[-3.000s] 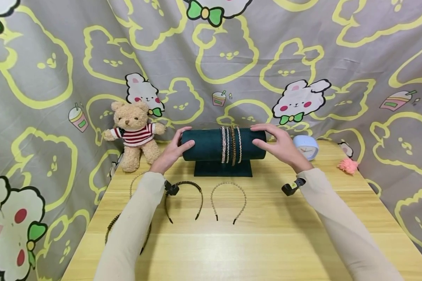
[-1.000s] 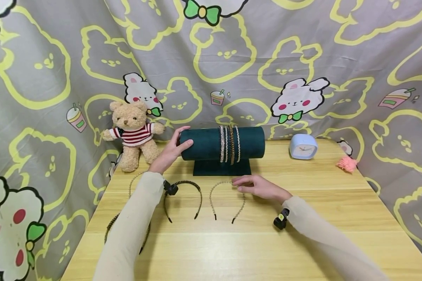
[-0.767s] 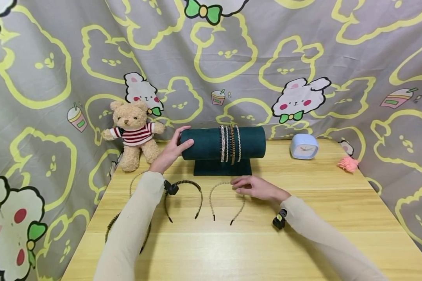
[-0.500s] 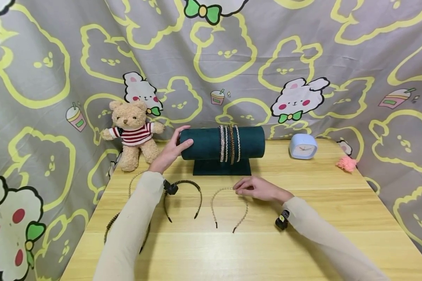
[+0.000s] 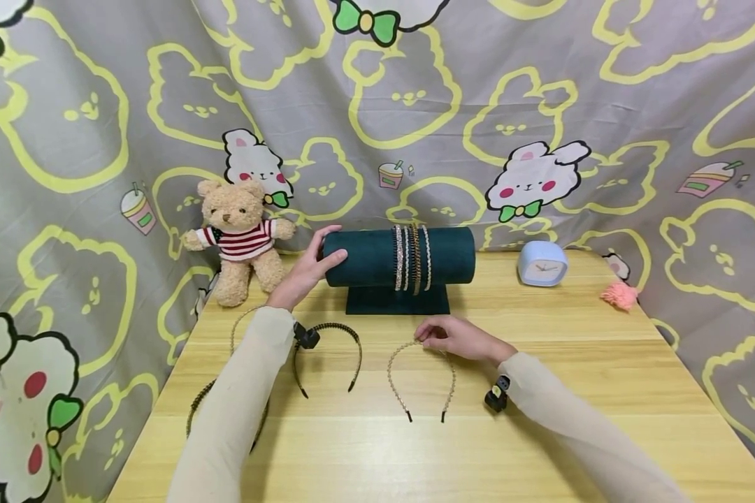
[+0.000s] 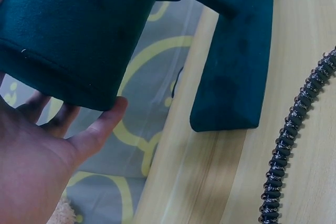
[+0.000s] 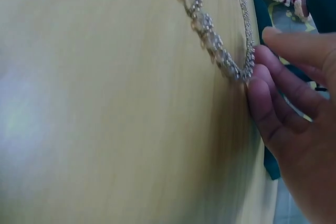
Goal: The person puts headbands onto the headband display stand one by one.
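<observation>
A dark green velvet headband stand [image 5: 365,260], a padded roll on a flat base, bears several headbands round its middle. My left hand [image 5: 304,276] grips the roll's left end, thumb in front and fingers behind. In the left wrist view, fingers of the left hand [image 6: 44,148] lie against the end of the roll [image 6: 79,35]. My right hand [image 5: 462,339] pinches a pale beaded headband [image 5: 390,377] by the top of its arc, in front of the base. The right wrist view shows fingertips touching the bend of that beaded headband [image 7: 207,30].
A dark headband [image 5: 335,325] lies left of the beaded one. Two more, a pale one [image 5: 233,332] and a dark one [image 5: 200,399], are partly hidden by my left sleeve. Around the back are a teddy bear [image 5: 239,237], a blue clock [image 5: 542,263] and a pink tassel-like thing [image 5: 619,295].
My right hand has left the roll's right end and taken hold of the beaded headband. That headband has shifted toward me and slightly right. The left hand stays on the stand.
</observation>
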Available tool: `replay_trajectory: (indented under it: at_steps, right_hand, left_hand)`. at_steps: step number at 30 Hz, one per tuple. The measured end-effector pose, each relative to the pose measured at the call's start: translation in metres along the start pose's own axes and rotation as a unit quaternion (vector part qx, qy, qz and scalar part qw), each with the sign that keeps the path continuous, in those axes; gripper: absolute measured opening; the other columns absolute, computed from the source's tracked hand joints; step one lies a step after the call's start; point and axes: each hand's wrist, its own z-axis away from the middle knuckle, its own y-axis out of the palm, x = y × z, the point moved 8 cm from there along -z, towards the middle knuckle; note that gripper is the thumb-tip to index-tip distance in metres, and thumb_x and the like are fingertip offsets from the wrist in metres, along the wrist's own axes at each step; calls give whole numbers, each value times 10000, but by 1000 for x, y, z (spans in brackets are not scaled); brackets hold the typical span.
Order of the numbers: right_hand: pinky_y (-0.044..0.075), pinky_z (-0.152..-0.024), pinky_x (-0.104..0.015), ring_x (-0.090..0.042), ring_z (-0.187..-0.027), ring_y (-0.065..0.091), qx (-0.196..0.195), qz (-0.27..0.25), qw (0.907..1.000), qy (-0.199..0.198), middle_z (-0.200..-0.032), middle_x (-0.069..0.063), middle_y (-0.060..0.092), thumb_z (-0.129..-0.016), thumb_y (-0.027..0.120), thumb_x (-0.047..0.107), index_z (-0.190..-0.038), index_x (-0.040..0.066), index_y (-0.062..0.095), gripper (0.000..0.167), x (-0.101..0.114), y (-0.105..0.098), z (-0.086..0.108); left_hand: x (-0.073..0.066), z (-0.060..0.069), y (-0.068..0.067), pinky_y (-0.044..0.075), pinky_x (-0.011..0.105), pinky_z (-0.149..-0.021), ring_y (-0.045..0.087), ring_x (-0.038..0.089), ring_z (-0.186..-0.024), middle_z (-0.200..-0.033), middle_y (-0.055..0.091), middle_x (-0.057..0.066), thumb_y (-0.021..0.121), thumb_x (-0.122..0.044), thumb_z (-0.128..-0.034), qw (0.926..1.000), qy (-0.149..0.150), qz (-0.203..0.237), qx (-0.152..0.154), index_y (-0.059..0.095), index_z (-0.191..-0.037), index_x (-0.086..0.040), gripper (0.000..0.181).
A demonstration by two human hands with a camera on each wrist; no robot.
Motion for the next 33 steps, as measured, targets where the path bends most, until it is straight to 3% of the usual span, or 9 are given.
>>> replay_trajectory:
  at_steps: [3,8,17,21,26,33]
  right_hand:
    - [547,-917,-274,-117,-987,655,-74,-16,10000,61,-1090,22,748,-1061,739,169,-1214,140,762,158,0,2,-5]
    - [525,-841,-244,-99,-899,608,-109,409,9991,-52,-998,43,714,-1040,758,130,-1169,123,769,129,6,2,-9]
    - [515,-834,-261,-65,-861,575,-139,1273,9912,-331,-937,85,683,-1047,737,96,-1071,148,773,68,19,4,-11]
    - [505,-855,-283,-85,-884,569,-69,1464,9883,-411,-957,78,669,-1061,715,98,-1060,156,770,80,24,4,-10]
    - [496,-909,-309,-123,-964,562,196,1136,9932,-166,-1065,49,684,-1087,680,106,-1103,164,790,125,21,1,-7]
    - [496,-793,-260,-165,-885,571,661,-48,9978,34,-1025,-66,678,-1104,641,102,-1191,57,759,153,16,-6,0]
  left_hand:
    - [0,-1,1,309,689,-1273,315,392,-1592,-1815,122,21,665,-491,-1077,10000,12,-16,28,314,-1667,-431,688]
    - [-1,-2,1,347,674,-1256,392,394,-1542,-1784,198,41,666,-482,-1079,10000,85,42,19,314,-1670,-416,691]
    - [-3,-2,1,390,663,-1228,460,385,-1476,-1733,271,57,662,-474,-1083,9999,123,60,16,305,-1674,-401,694]
    - [-1,-2,1,361,672,-1248,414,395,-1521,-1763,229,57,657,-462,-1089,9999,72,75,20,323,-1651,-446,654]
    - [2,-3,1,316,691,-1270,321,382,-1586,-1802,145,34,661,-483,-1082,10000,-15,34,35,329,-1642,-467,651]
    - [0,-1,1,355,670,-1253,423,397,-1513,-1756,238,65,654,-448,-1094,9999,25,144,48,303,-1671,-412,676]
